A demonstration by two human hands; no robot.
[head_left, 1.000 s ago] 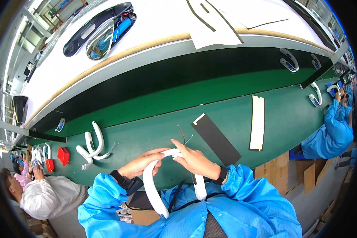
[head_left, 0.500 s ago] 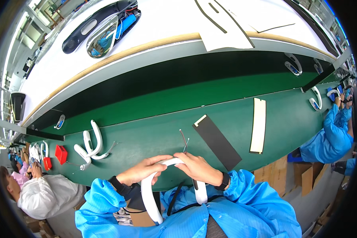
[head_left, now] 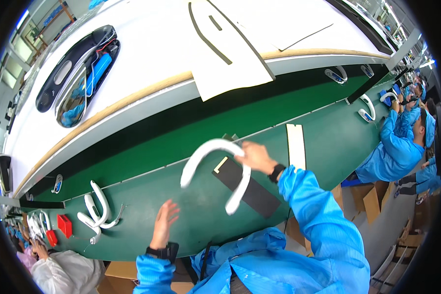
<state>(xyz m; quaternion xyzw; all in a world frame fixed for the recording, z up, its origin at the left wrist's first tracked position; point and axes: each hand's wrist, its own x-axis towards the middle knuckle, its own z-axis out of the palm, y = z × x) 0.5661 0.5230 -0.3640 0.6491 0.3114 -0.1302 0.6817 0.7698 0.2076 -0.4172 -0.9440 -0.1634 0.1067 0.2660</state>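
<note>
A white U-shaped neckband-like piece [head_left: 199, 158] is raised above the green bench [head_left: 147, 169], its two ends pointing toward me. My right hand [head_left: 256, 158] grips it along its right-hand side, with the fingers closed round it. Apart from the piece, my left hand [head_left: 163, 224] is held up over the bench's near part, empty, fingers stretched out and slightly blurred. Below the held piece lies a dark foam strip [head_left: 259, 195] with a pale corner. A small blurred greyish thing [head_left: 230, 137] shows behind the piece; its kind cannot be made out.
More white U-shaped pieces [head_left: 102, 203] with thin wires lie to the left, near a red tray [head_left: 64, 225]. A cream strip [head_left: 296, 147] lies on the right. Above runs a white shelf [head_left: 147, 54] holding a dark device [head_left: 78, 73]. Co-workers [head_left: 394, 142] sit at both sides.
My left hand has let go of the white piece and moved down and left, opening. My right hand has lifted the piece forward over the bench. The whole view has shifted.
</note>
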